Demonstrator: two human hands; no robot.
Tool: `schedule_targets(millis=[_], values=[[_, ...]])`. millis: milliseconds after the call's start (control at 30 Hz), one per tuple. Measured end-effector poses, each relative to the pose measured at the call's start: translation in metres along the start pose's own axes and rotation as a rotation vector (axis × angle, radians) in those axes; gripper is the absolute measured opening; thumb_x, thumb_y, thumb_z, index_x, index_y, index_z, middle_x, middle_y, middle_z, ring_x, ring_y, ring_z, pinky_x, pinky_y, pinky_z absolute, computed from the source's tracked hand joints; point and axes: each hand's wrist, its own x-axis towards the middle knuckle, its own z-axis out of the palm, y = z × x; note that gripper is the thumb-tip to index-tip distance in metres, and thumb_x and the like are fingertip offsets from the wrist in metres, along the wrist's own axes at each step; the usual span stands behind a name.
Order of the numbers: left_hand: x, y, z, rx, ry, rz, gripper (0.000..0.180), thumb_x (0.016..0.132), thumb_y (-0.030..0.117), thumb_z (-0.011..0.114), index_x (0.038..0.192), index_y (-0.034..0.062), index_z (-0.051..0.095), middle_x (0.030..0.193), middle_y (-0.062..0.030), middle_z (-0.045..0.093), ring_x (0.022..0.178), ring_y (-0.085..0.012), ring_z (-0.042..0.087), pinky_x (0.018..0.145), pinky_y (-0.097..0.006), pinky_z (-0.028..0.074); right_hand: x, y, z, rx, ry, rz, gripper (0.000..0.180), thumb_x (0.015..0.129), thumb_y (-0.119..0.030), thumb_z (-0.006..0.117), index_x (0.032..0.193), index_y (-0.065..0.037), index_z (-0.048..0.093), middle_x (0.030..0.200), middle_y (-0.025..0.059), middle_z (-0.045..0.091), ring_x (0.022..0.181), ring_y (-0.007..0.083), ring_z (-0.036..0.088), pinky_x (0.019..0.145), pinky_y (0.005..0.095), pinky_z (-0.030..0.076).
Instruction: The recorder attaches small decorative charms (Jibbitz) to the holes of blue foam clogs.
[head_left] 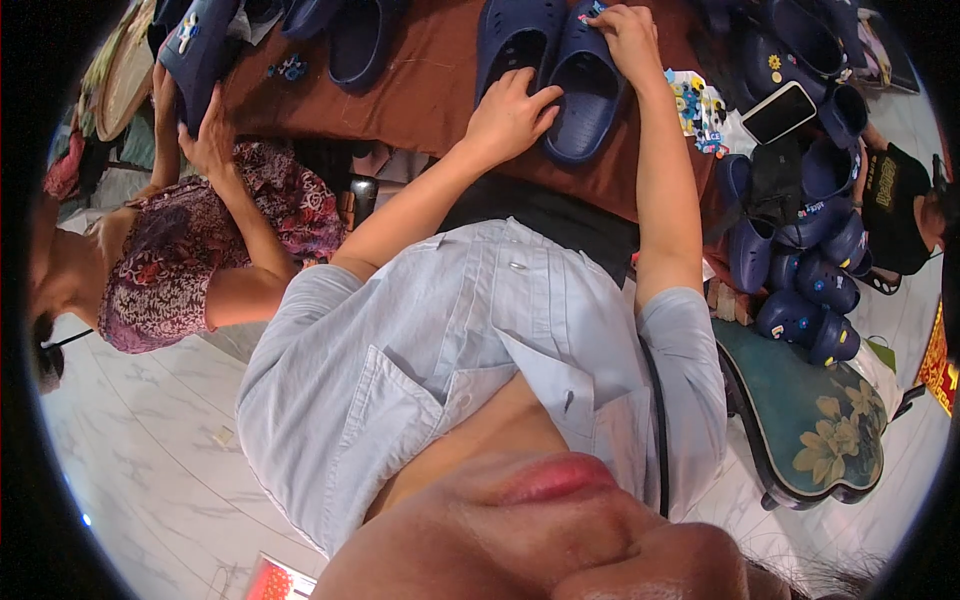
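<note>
Two navy blue clogs lie side by side on the brown cloth in front of me, the left clog [512, 35] and the right clog [583, 110]. My right hand [630, 48] reaches over the right clog's toe, thumb and fingertips closed at a small colourful shoe charm [594, 14] there. Across the left clog's heel rests my left hand [508, 118], fingers loosely bent and apart, thumb and forefinger beside the right clog's edge. Several bright charms [700, 110] lie in a pile on white backing, right of my right forearm.
The brown cloth [430, 110] covers the table. At the left, another person's hands [208, 135] hold a navy clog [197, 55]. Blue flower-like charms [288, 68] lie nearby. A phone [779, 113] and several stacked clogs [825, 285] are at the right, above a green cushioned seat [780, 400].
</note>
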Motion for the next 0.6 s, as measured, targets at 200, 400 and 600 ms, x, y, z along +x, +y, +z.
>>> schedule_targets(millis=[200, 400, 600], values=[[-0.001, 0.000, 0.003, 0.016, 0.009, 0.008, 0.031, 0.088, 0.025, 0.067, 0.117, 0.0140, 0.066, 0.120, -0.0275, 0.057, 0.111, -0.0407, 0.056, 0.094, -0.045, 0.048, -0.010, 0.017, 0.012, 0.064, 0.032, 0.051, 0.020, 0.073, 0.006, 0.062, 0.083, -0.008, 0.073, 0.090, 0.0093, 0.065, 0.094, 0.0317, 0.054, 0.084, 0.0392, 0.045], [-0.005, -0.002, 0.008, 0.011, 0.025, 0.006, 0.031, 0.087, 0.023, 0.067, 0.116, 0.0140, 0.066, 0.118, -0.0273, 0.058, 0.109, -0.0406, 0.057, 0.093, -0.045, 0.048, -0.004, -0.007, 0.003, -0.022, -0.083, 0.193, 0.011, 0.079, -0.006, 0.065, 0.082, -0.009, 0.075, 0.091, 0.0112, 0.064, 0.098, 0.0320, 0.054, 0.086, 0.0398, 0.045], [-0.004, 0.000, 0.011, -0.007, 0.019, -0.002, 0.030, 0.088, 0.024, 0.066, 0.116, 0.0137, 0.067, 0.119, -0.0284, 0.057, 0.109, -0.0416, 0.057, 0.093, -0.045, 0.048, -0.028, 0.004, -0.010, -0.252, 0.086, 0.049, 0.021, 0.080, -0.004, 0.067, 0.097, -0.011, 0.076, 0.096, 0.0072, 0.072, 0.097, 0.0284, 0.062, 0.091, 0.0381, 0.047]])
